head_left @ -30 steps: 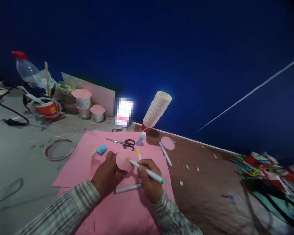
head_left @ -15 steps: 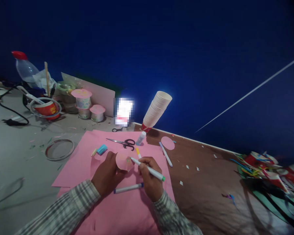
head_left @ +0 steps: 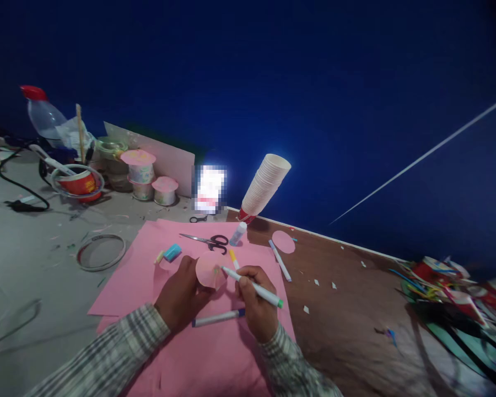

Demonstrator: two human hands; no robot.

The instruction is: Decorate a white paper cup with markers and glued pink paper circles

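Observation:
My left hand (head_left: 182, 295) is closed round a small piece topped by a pink paper disc (head_left: 209, 269), its underside hidden by the fingers. Green marks show near the disc's right side. In my right hand (head_left: 256, 300) is a white marker with a green end (head_left: 268, 293), its tip at those marks. Below the hands a white marker with a dark blue cap (head_left: 217, 318) lies on pink paper sheets (head_left: 215, 358). Black-handled scissors (head_left: 210, 241), a glue stick (head_left: 238, 234), a yellow-ended marker (head_left: 233, 258) and a blue piece (head_left: 172, 252) lie beyond them.
A leaning stack of paper cups (head_left: 264, 184) stands at the back. Pink-topped cups (head_left: 165, 190), a tape ring (head_left: 101, 252) and a red cup (head_left: 78, 183) are on the left. At right lie a pink disc (head_left: 283, 241), another marker (head_left: 280, 260) and clutter.
My right hand and its marker have shifted slightly to the right and down, the tip still by the green marks. My left hand holds the disc almost as before.

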